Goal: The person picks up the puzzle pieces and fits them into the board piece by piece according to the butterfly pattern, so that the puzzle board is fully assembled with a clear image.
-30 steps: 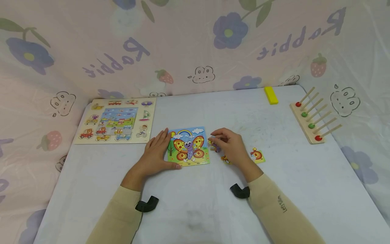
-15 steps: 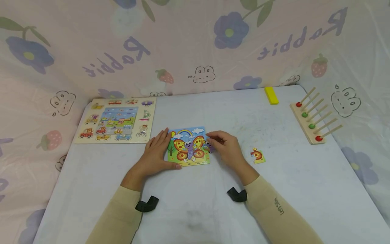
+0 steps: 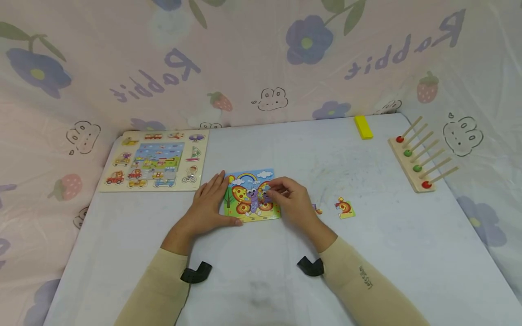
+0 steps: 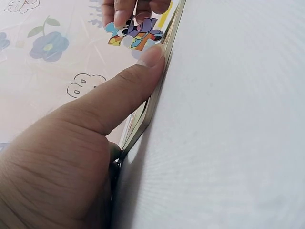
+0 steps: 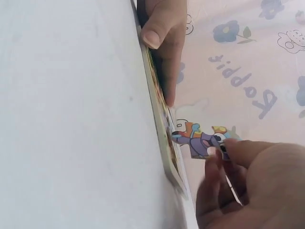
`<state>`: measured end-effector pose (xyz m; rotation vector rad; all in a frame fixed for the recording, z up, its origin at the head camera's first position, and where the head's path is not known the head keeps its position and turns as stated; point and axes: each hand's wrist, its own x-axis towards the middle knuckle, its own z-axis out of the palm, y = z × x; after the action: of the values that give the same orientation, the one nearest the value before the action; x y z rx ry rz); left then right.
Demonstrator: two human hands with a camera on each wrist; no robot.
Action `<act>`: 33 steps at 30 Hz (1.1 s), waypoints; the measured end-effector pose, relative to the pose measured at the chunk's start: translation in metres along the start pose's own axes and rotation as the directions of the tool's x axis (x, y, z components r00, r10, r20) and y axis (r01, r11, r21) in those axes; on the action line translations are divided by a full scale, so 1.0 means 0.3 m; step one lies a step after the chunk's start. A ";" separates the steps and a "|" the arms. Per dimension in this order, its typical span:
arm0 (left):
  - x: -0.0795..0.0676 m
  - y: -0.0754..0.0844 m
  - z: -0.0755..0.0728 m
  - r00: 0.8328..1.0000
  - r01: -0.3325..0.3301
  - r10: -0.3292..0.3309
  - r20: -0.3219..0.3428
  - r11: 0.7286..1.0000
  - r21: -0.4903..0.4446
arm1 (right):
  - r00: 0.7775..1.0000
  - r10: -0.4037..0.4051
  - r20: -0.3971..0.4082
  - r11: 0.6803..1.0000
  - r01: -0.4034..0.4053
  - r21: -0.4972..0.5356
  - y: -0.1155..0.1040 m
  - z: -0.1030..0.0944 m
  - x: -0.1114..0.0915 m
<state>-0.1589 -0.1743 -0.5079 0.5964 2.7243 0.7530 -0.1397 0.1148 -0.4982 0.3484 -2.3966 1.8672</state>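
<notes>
A small butterfly jigsaw board (image 3: 261,218) lies on the table. My left hand (image 3: 207,209) rests against its left side with fingers straight, the thumb touching the front edge (image 4: 139,128). Thumb and fingertips of my right hand (image 3: 297,204) pinch a jigsaw piece (image 5: 202,142) printed with a purple face. That piece is held tilted over the right part of the board, which the right fingers partly cover. Right of the hand lie a loose orange-and-yellow piece (image 3: 345,208) and, half hidden by the wrist, another piece (image 3: 317,209).
At the back left lies a larger wooden vehicle puzzle (image 3: 109,186). A yellow block (image 3: 363,127) sits near the back edge. On the right stands a wooden peg board (image 3: 411,164) with several slanting pegs and red and green beads. Patterned cloth (image 3: 240,54) hangs behind the table.
My right hand has carried the purple-faced piece leftward from beside the board to over its right part, uncovering a loose piece behind the wrist. The left hand has stayed put.
</notes>
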 end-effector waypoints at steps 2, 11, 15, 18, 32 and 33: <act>-0.001 -0.001 -0.001 1.000 -0.001 0.001 -0.001 1.000 -0.001 | 1.000 -0.008 0.004 1.000 0.008 -0.003 0.003 0.007 0.001; -0.001 -0.008 -0.001 1.000 0.012 -0.012 0.001 1.000 0.008 | 0.998 -0.041 0.047 0.999 0.042 -0.002 0.015 0.052 0.003; 0.000 -0.010 0.000 1.000 0.010 -0.010 0.004 1.000 0.013 | 0.994 -0.038 0.099 0.999 0.041 -0.035 0.006 0.079 0.003; -0.001 -0.007 -0.002 1.000 0.008 -0.008 0.004 1.000 0.011 | 0.993 -0.041 0.112 0.995 0.051 -0.090 0.003 0.095 0.006; 0.001 -0.005 -0.001 1.000 -0.004 0.004 -0.001 1.000 0.005 | 0.983 -0.149 0.109 0.928 0.177 -0.329 0.006 0.106 0.006; 0.001 -0.006 -0.001 1.000 -0.006 0.006 -0.002 1.000 0.005 | 0.977 -0.156 0.148 0.902 0.201 -0.382 0.000 0.108 0.003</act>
<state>-0.1598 -0.1757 -0.5088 0.6060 2.7286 0.7485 -0.1381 0.0835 -0.5063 0.6267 -2.6314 1.2776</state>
